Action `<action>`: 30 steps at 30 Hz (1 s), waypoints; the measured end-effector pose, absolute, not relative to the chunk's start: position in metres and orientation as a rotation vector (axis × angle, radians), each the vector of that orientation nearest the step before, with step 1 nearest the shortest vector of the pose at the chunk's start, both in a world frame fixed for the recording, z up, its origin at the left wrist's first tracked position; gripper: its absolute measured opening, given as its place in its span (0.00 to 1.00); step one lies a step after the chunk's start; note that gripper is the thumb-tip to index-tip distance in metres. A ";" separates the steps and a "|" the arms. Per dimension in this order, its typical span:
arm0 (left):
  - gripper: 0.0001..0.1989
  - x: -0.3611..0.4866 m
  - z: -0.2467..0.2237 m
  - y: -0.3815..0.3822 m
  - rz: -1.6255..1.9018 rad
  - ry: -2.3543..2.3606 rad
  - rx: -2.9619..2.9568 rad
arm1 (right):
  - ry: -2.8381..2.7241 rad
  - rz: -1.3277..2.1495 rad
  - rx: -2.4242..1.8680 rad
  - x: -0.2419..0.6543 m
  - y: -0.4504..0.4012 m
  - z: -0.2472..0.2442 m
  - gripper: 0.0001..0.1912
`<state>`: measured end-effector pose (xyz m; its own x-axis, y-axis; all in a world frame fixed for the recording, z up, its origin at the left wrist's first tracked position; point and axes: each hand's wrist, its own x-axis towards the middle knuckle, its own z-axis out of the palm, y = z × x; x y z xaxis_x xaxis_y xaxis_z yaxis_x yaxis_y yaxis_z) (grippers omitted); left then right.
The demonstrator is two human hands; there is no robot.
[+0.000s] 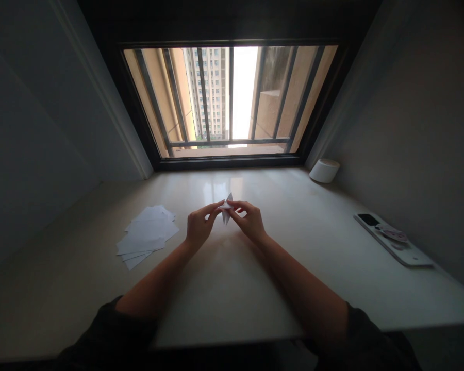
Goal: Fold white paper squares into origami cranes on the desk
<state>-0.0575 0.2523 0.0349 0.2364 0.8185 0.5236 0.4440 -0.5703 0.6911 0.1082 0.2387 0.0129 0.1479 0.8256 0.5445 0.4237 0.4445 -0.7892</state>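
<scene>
Between my two hands is a small folded white paper piece (226, 206), with pointed tips sticking up and down; it looks like an origami figure. My left hand (199, 222) pinches its left side between thumb and fingertips. On the right side, my right hand (250, 218) grips it the same way, thumb below and fingers above. Both hands hold the paper just over the white tabletop (232, 288). To the left of my left hand lies a loose, fanned pile of white paper sheets (149, 232).
A phone (394, 239) in a pale case with a round grip lies at the right. Near the window's right corner stands a white cylindrical object (324, 170). A dark-framed window (232, 163) with bars closes off the back, and walls flank both sides.
</scene>
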 end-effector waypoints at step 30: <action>0.23 -0.048 0.028 0.259 0.998 0.798 1.336 | -1.221 0.973 -0.900 0.100 0.241 0.015 0.15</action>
<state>-0.0481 0.2587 0.0276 0.3909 0.9168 0.0818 -0.1215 -0.0366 0.9919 0.1003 0.2411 0.0149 0.0771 0.9414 0.3283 -0.1093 0.3353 -0.9358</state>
